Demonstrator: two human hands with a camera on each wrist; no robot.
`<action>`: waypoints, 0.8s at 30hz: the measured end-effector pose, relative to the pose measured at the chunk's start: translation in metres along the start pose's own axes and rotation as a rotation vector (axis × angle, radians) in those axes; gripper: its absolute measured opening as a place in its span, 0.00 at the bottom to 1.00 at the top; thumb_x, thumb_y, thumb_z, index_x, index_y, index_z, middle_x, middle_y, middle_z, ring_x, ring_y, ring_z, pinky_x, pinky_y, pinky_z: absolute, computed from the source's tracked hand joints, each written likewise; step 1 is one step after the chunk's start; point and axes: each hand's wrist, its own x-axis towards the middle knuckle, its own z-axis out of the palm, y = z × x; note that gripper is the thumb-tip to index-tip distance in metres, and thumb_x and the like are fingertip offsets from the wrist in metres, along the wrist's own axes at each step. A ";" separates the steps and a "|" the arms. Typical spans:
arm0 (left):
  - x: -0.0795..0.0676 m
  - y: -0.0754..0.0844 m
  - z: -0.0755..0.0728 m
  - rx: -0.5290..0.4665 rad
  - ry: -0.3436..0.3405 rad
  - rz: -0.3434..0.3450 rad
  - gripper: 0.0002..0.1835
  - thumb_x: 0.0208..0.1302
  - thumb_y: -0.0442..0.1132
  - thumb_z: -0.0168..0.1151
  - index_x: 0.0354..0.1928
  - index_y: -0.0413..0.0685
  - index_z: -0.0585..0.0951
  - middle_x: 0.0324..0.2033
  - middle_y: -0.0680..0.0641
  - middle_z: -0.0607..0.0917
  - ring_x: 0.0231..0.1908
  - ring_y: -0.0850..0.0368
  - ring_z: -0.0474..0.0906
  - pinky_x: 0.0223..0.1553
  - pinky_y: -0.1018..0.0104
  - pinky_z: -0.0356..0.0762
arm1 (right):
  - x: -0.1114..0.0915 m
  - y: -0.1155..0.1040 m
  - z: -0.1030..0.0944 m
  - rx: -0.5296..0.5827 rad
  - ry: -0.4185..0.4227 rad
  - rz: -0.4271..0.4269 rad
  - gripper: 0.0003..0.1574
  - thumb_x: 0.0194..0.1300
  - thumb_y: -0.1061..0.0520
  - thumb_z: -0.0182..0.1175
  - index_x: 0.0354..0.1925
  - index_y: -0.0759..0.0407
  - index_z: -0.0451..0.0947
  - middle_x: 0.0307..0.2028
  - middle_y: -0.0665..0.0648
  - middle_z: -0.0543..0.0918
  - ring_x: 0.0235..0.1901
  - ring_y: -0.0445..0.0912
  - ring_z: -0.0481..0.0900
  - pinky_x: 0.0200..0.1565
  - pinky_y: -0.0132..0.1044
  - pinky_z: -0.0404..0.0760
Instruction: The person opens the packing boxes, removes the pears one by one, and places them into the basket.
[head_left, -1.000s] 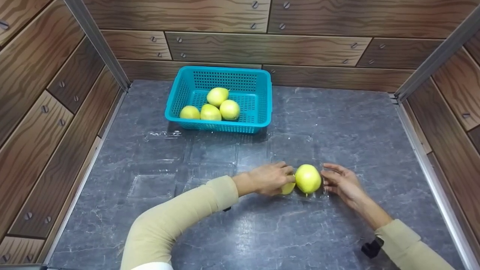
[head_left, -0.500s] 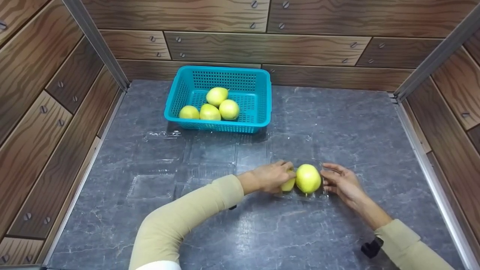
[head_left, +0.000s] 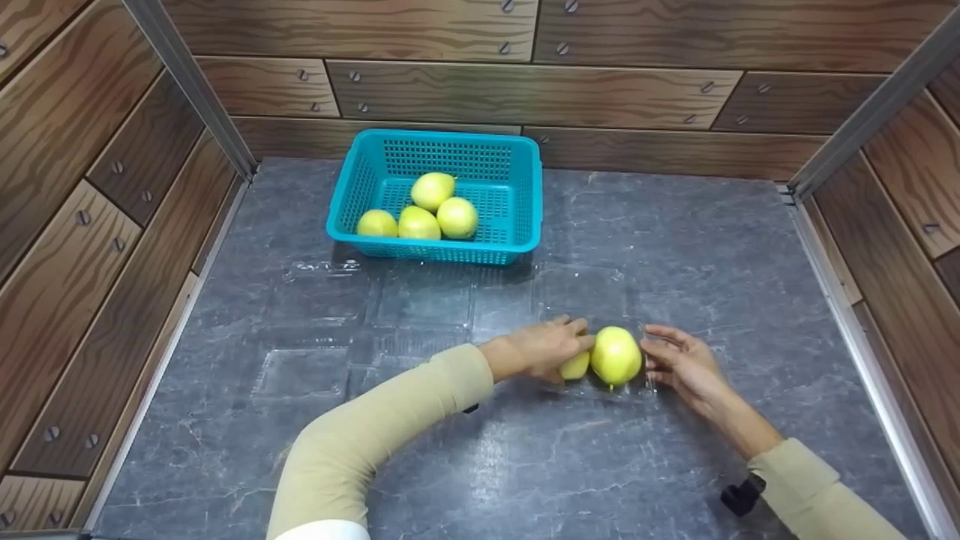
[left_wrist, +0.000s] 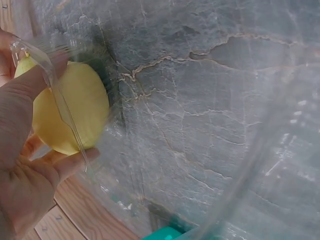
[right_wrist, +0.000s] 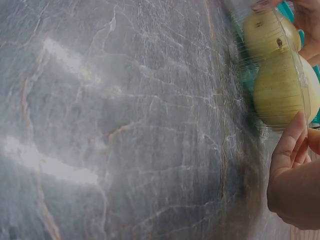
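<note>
Two yellow-green pears sit side by side in a clear plastic box [right_wrist: 306,82] on the grey tabletop. My left hand [head_left: 546,349] grips the left pear [left_wrist: 80,107], fingers and thumb on both sides of it at the box's left rim. The right pear [head_left: 616,355] stands beside it, its stem toward me. At the box's right wall, my right hand [head_left: 686,367] rests its fairly straight fingertips [right_wrist: 298,122] against the plastic. Part of the left pear is hidden under the left hand in the head view.
Behind the hands, a teal basket [head_left: 433,253] holds several more pears [head_left: 433,192]. Clear plastic trays [head_left: 304,371] lie on the tabletop [head_left: 720,247] to the left and in front of the basket. Wood-patterned walls [head_left: 525,94] enclose three sides.
My left hand and forearm have shifted slightly right and away from me, still at the left pear. The right hand has stayed by the box wall.
</note>
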 end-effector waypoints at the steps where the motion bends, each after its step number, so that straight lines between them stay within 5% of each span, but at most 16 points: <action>1: 0.001 0.000 0.000 -0.007 -0.006 -0.009 0.42 0.61 0.45 0.78 0.75 0.47 0.69 0.75 0.39 0.70 0.72 0.37 0.73 0.78 0.52 0.71 | 0.000 0.000 0.000 0.001 -0.002 0.000 0.17 0.76 0.60 0.63 0.60 0.53 0.76 0.38 0.44 0.85 0.31 0.37 0.83 0.35 0.29 0.88; 15: 0.003 -0.004 -0.005 -0.065 -0.004 -0.046 0.44 0.56 0.46 0.81 0.73 0.50 0.71 0.75 0.43 0.69 0.72 0.44 0.70 0.75 0.54 0.75 | 0.000 0.001 0.001 -0.002 -0.005 -0.010 0.19 0.74 0.62 0.64 0.61 0.55 0.76 0.38 0.44 0.86 0.32 0.38 0.83 0.36 0.29 0.88; 24: -0.010 -0.004 -0.034 -0.052 -0.002 -0.017 0.42 0.55 0.46 0.82 0.72 0.52 0.73 0.71 0.45 0.72 0.68 0.48 0.72 0.73 0.58 0.77 | 0.000 -0.002 0.001 -0.004 0.000 0.004 0.21 0.72 0.58 0.68 0.60 0.53 0.75 0.37 0.45 0.86 0.32 0.38 0.83 0.36 0.29 0.89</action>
